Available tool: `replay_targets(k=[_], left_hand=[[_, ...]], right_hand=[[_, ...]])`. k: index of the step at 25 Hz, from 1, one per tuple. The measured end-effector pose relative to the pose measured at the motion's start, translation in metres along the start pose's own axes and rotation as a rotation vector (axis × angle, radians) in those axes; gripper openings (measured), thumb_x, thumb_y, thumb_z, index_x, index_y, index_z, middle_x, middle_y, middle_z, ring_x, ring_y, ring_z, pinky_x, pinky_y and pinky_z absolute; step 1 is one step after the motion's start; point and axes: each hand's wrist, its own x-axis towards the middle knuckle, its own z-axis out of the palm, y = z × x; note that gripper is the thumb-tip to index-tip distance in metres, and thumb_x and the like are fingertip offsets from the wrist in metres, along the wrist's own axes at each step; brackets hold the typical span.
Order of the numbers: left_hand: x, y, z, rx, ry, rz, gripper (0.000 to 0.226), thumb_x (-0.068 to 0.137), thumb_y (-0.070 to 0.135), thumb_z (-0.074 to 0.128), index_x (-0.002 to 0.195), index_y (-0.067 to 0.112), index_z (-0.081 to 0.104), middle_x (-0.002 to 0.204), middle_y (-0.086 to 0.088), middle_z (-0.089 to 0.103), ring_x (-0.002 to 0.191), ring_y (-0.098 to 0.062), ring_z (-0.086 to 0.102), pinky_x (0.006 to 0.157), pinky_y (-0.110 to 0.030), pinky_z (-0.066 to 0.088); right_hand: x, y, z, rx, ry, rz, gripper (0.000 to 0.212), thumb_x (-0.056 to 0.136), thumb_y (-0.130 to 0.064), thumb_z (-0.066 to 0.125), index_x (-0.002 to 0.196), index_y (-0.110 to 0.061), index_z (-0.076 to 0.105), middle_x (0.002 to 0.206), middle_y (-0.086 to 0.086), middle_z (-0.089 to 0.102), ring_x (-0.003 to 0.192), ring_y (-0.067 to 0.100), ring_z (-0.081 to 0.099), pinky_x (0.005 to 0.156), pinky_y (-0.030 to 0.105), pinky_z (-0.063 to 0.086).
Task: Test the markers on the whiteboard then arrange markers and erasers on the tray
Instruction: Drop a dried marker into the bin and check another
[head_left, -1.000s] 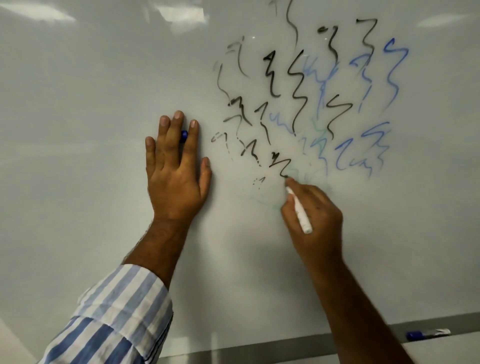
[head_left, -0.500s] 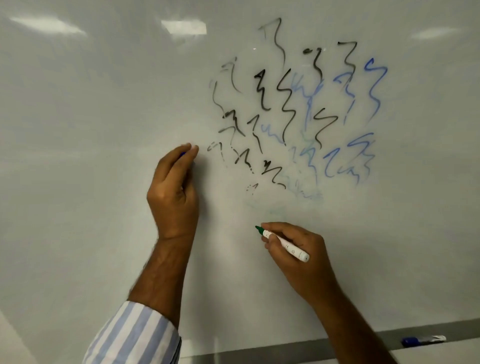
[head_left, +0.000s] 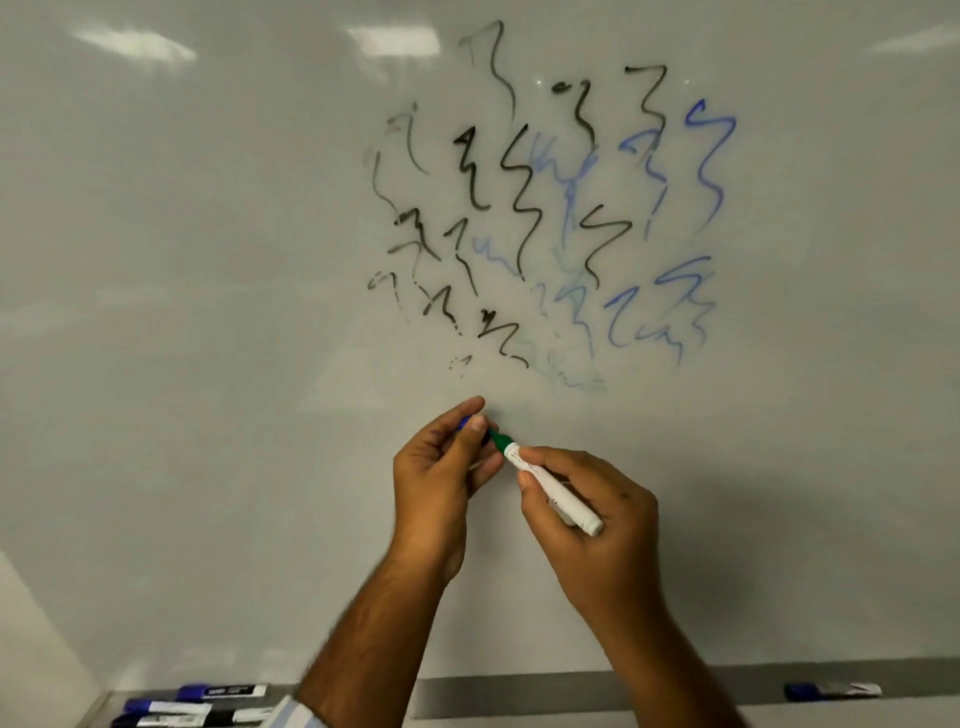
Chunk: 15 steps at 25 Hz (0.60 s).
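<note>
Just below the whiteboard (head_left: 208, 312) scribbles, the right hand (head_left: 587, 525) grasps the green marker (head_left: 545, 486), tip meeting the blue cap (head_left: 467, 423) pinched by the left hand (head_left: 436, 478); recapping seems underway, needing aligned pressing.

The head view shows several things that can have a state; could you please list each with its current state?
green marker: uncapped, tip at the cap, off the board
blue cap: off, pinched in the left hand
left hand: pinches the cap
right hand: grips the marker barrel
whiteboard: covered in black and blue squiggles
markers at lower left: capped, lying flat
marker on the ledge: capped, lying flat
</note>
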Motion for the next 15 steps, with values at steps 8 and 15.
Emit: replay_targets(k=[8, 15], left_hand=[[-0.028, -0.047, 0.055, -0.065, -0.014, -0.169, 0.024, 0.1, 0.019, 0.067, 0.12, 0.011, 0.079, 0.097, -0.012, 0.077, 0.091, -0.025, 0.077, 0.083, -0.034, 0.066], [-0.049, -0.111, 0.102, -0.069, -0.014, -0.287, 0.025, 0.105, 0.022, 0.061, 0.12, 0.012, 0.078, 0.098, -0.011, 0.075, 0.091, -0.02, 0.073, 0.077, -0.027, 0.061]], right_hand=[[-0.018, 0.044, -0.061, -0.069, -0.086, 0.0, 0.027, 0.09, -0.021, 0.081, 0.116, -0.013, 0.08, 0.11, -0.003, 0.08, 0.095, 0.009, 0.075, 0.084, 0.025, 0.064], [-0.036, 0.1, -0.103, -0.143, -0.136, 0.039, 0.027, 0.093, -0.028, 0.077, 0.115, -0.014, 0.081, 0.109, 0.0, 0.081, 0.094, 0.011, 0.077, 0.086, 0.027, 0.065]])
